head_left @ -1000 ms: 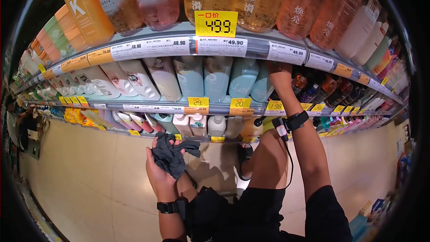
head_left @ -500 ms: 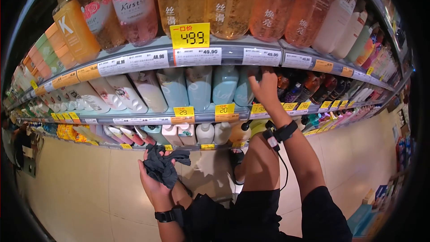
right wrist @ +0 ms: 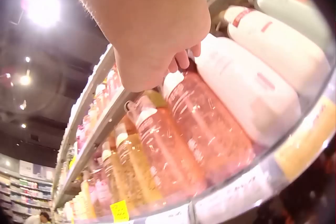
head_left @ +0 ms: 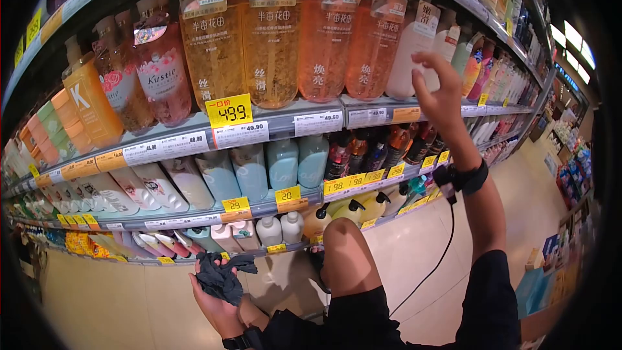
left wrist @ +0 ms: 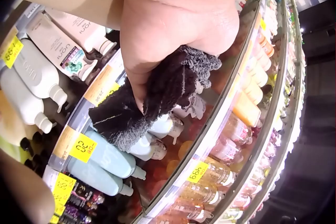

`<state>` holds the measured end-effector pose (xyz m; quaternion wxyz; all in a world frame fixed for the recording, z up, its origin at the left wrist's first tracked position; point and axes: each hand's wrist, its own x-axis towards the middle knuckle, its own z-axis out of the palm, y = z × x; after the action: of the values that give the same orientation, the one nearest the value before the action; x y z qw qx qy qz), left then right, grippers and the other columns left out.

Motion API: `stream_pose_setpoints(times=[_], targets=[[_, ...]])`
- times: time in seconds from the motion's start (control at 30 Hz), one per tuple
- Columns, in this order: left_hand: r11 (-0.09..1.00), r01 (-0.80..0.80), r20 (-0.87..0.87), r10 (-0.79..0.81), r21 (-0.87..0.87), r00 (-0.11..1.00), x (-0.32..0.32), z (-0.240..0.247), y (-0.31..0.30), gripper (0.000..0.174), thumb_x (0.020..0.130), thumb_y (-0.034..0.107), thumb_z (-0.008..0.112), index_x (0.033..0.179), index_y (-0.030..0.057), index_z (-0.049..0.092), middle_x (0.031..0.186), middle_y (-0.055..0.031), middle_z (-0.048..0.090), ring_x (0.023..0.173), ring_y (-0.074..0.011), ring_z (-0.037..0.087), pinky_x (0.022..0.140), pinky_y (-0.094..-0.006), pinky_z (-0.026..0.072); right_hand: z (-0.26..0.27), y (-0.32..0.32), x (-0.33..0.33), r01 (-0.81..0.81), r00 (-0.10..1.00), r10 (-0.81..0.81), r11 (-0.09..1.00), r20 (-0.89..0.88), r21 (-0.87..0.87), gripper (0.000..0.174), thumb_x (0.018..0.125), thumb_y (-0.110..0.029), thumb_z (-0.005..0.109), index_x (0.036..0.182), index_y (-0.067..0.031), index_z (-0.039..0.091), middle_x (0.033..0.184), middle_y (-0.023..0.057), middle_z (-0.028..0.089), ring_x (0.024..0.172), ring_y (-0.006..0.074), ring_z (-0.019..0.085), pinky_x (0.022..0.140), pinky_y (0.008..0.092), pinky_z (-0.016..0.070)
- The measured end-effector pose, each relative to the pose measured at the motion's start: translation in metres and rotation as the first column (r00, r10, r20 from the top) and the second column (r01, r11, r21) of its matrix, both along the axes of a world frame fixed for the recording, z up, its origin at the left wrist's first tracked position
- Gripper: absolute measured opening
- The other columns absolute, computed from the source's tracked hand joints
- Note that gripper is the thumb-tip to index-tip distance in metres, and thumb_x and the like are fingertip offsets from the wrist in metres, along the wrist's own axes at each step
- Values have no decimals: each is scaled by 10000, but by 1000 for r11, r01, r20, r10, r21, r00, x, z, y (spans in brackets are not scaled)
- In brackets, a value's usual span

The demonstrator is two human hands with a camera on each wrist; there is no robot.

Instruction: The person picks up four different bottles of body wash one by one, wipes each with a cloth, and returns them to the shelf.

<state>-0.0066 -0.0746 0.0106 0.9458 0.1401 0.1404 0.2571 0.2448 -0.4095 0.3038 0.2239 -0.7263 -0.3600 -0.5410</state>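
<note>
The dark cloth (head_left: pixel 220 277) is lying bunched in the left hand (head_left: pixel 215 306), whose fingers are gripping its folds. Near the pale pink bottle (head_left: pixel 402 68) on the shelf (head_left: pixel 282 126), the right hand's (head_left: pixel 444 91) empty fingers are curving open; careful placement is calling for clearance from neighbouring bottles (head_left: pixel 370 68)

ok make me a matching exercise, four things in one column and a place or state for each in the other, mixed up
1. dark cloth
2. right hand
3. big 49.9 price tag
4. bottle marked K

A. fixed at a shelf edge
B. standing upright on a shelf
C. bunched in the left hand
D. raised, nothing in its grip

Pairs: 1-C, 2-D, 3-A, 4-B
</note>
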Motion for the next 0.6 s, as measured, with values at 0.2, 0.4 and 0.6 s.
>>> stream_pose_setpoints(times=[0.2,0.4,0.6], targets=[[999,-31,-99,29,-12,995,0,7,-3,474,945,491,331,1284,170,420,1052,-116,549,965,-272,558,746,-453,529,60,-47,59,174,976,-163,982,-144,68,241,759,-158,619,939,2,610,925,158,649,852,299,639,766,339,493],[995,73,26,-72,-62,997,5,-8,2,418,939,514,345,1217,221,455,1070,-110,547,986,-287,555,773,-480,511,79,-35,82,444,878,-392,882,-274,159,606,717,-339,675,1177,-14,452,1008,204,622,939,343,622,813,377,475],[998,59,134,-55,-21,989,4,-18,8,422,934,525,342,1221,240,461,1079,-109,533,1006,-287,532,784,-483,510,83,-8,90,413,871,-273,858,-409,306,700,636,-351,714,1089,43,354,909,347,589,862,474,593,782,464,476]])
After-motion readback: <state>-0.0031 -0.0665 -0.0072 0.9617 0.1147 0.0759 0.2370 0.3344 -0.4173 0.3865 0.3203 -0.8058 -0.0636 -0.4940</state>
